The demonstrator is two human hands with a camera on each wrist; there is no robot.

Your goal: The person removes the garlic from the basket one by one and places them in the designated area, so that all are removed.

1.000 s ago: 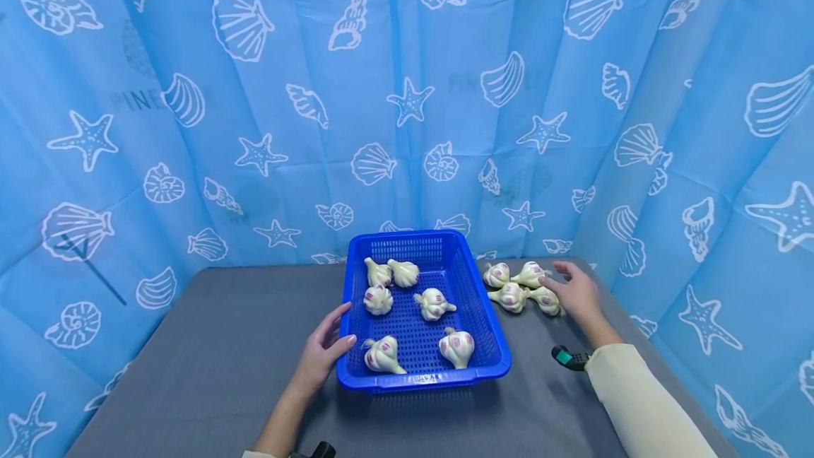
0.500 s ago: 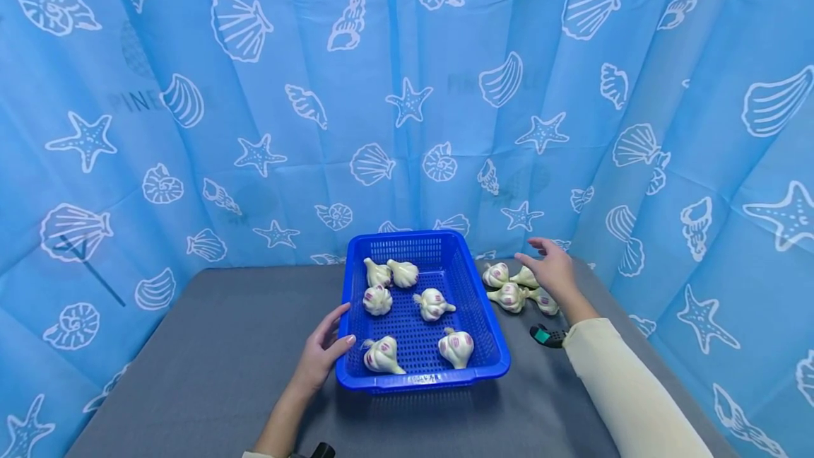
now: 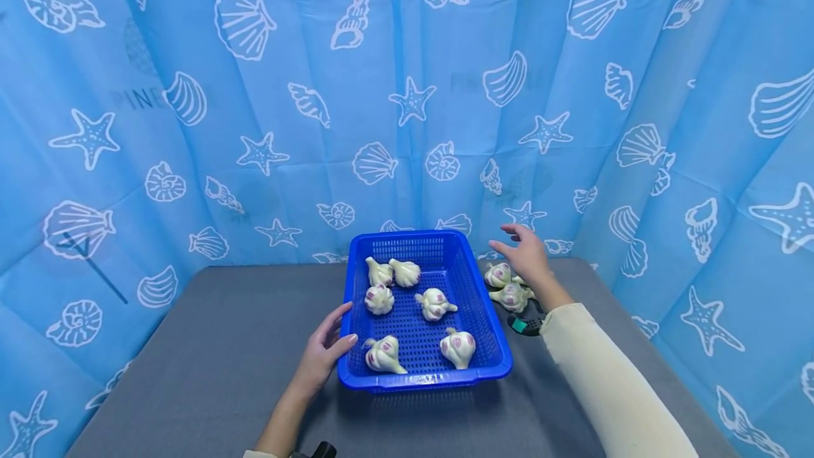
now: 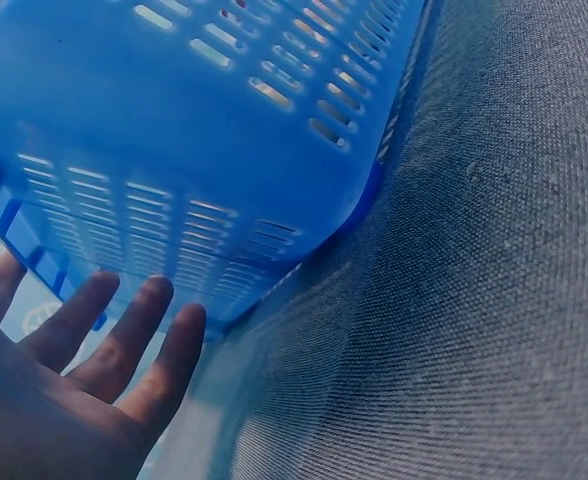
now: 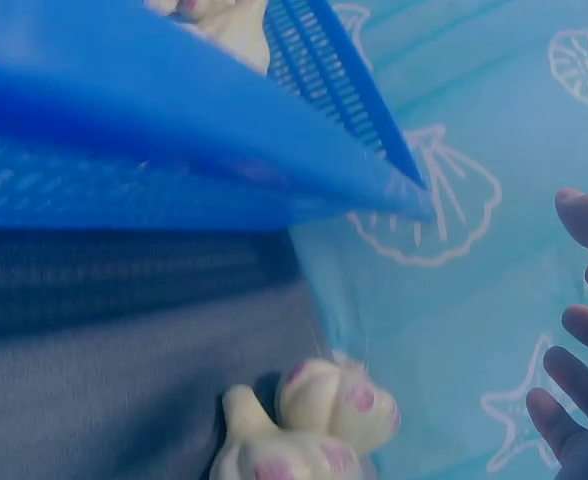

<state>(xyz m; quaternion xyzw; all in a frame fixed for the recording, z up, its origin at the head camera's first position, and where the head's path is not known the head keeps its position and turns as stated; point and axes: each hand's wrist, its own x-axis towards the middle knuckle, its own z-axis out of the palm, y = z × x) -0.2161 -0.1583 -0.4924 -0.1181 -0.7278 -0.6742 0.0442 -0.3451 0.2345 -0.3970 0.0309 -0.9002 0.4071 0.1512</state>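
A blue plastic basket (image 3: 445, 374) stands on the grey cloth with several garlic bulbs inside, such as one bulb (image 3: 384, 354) near its front left corner. My left hand (image 3: 321, 353) is at the basket's left side. Its spread fingers (image 4: 134, 335) lie along the outer slotted wall, tips close against it. My right hand (image 3: 529, 254) hovers beyond the basket's right rim, fingers loosely extended, holding nothing. Below it lie loose garlic bulbs (image 3: 512, 297), partly hidden by the hand and wrist. The right wrist view shows the hand apart from these bulbs (image 5: 339, 402).
A blue curtain (image 3: 407, 182) with white shell and starfish prints hangs behind and along both sides of the table (image 3: 222, 359). A dark strap device (image 3: 524, 324) is on the right wrist.
My right hand has left the loose garlic bulbs on the right, rising and moving left toward the basket with nothing in it. My left hand and the basket have stayed put.
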